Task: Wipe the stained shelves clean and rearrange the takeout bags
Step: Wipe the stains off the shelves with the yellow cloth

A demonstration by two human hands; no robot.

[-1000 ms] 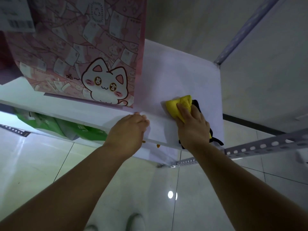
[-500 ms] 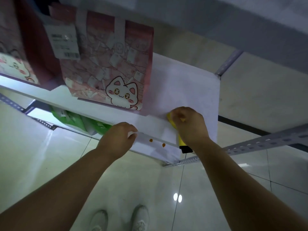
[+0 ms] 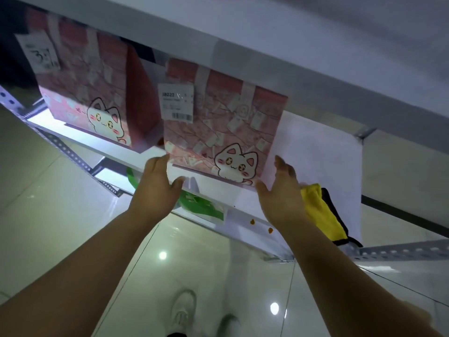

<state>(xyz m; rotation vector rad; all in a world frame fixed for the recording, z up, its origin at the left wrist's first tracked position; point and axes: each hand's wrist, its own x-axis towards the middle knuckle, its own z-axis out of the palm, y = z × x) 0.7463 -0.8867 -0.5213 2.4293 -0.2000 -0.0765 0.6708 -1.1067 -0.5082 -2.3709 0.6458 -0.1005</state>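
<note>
A pink takeout bag with a white cat print and a receipt stands on the white shelf. My left hand is open against the bag's lower left corner. My right hand is open with fingers straight at the bag's lower right corner. A yellow and black cloth lies on the shelf just right of my right hand, held by neither hand. A second pink cat bag stands further left. Two orange stains mark the shelf's front edge.
A green bag sits on the shelf below. Another shelf board hangs close above the bags. Perforated metal rails run at right and left. Glossy floor tiles and my white shoes are beneath.
My right hand let go of the yellow cloth and left it on the shelf. Both hands moved up to the sides of the near pink bag. The view tilted upward.
</note>
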